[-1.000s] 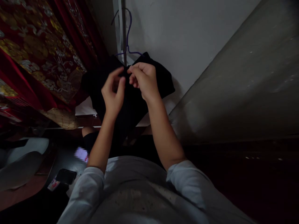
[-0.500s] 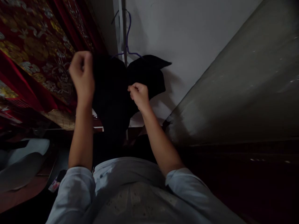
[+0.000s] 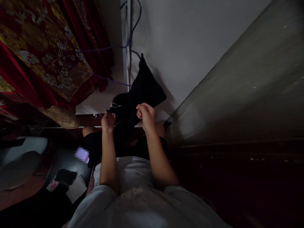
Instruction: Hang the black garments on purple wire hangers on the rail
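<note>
A black cloth garment hangs in front of me, its right side still over one end of a thin purple hanger. The hanger's left arm sticks out bare across the red cloth. Low on the left, my left hand pinches the garment's edge, close to a small pale loop or string. My right hand is closed on the garment's front, with its fingers curled. The dark folds between the two hands are hard to make out.
Red cloth with gold and silver embroidery hangs at upper left. A pale upright pole stands behind the hanger. To the right slants a large grey sheet-like surface. At lower left lie a dark phone and a white flat item.
My left hand has come down and to the right, and the garment's left side has dropped off the hanger. The right hand sits slightly lower.
</note>
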{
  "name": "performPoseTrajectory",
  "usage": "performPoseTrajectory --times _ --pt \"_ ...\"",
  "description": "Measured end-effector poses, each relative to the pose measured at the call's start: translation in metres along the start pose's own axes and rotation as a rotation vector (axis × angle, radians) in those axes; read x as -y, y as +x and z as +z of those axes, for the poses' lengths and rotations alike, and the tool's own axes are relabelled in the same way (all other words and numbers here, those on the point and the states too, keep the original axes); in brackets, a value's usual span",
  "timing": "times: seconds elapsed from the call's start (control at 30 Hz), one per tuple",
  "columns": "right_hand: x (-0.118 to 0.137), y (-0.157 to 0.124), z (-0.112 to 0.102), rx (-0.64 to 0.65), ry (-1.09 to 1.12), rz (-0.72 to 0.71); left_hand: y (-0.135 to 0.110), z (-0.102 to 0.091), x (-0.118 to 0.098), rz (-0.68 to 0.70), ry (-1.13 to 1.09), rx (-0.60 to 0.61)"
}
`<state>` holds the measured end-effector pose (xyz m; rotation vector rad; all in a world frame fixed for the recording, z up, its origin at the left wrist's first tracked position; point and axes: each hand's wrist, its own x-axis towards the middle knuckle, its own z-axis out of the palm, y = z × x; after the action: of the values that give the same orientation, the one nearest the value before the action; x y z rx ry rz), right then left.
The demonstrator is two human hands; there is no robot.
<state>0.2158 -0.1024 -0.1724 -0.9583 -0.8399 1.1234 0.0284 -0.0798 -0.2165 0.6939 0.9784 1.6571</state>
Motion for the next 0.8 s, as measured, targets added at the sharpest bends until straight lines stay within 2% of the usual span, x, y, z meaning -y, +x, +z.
performPoseTrajectory --times 0.07,0.1,0.17,0.2,0.27,0.33,0.37,0.47,0.53,0.6,0.7,0.73,0.8 --pt "-0.006 0.003 -0.016 -0.074 -0.019 0.045 -0.005 0.010 0.003 -0.062 -0.058 -0.052" --pt "-0.008 0.005 -0.023 -0.104 -0.037 0.055 -0.008 0.016 0.001 -0.055 -0.081 -0.058" --pt "-0.008 0.007 -0.033 -0.110 -0.112 0.021 -0.016 0.031 -0.005 0.029 -0.091 0.009" --pt "-0.007 0.007 -0.036 -0.062 -0.171 -0.024 -0.021 0.039 -0.008 0.076 -0.084 0.066" --pt "-0.005 0.001 -0.035 0.124 -0.270 -0.124 -0.037 0.056 -0.013 0.171 -0.027 0.194" --pt "-0.003 -0.006 -0.029 0.324 -0.263 -0.176 -0.053 0.070 -0.019 0.267 0.090 0.283" --pt "-0.003 -0.008 -0.025 0.382 -0.234 -0.183 -0.060 0.075 -0.023 0.323 0.162 0.305" --pt "0.000 -0.008 -0.011 0.389 -0.223 -0.217 -0.071 0.083 -0.039 0.516 0.381 0.278" --pt "0.010 0.001 -0.004 0.368 -0.257 -0.280 -0.066 0.080 -0.050 0.564 0.432 0.237" --pt "0.030 0.014 0.003 0.421 -0.246 -0.348 -0.054 0.072 -0.056 0.476 0.399 0.300" --pt "0.065 0.042 0.010 0.528 -0.253 -0.409 -0.030 0.051 -0.055 0.218 0.480 0.587" --pt "0.074 0.054 0.012 0.521 -0.271 -0.426 -0.022 0.043 -0.053 0.144 0.576 0.680" --pt "0.079 0.080 0.013 0.403 -0.293 -0.461 -0.007 0.024 -0.052 0.080 0.793 0.782"
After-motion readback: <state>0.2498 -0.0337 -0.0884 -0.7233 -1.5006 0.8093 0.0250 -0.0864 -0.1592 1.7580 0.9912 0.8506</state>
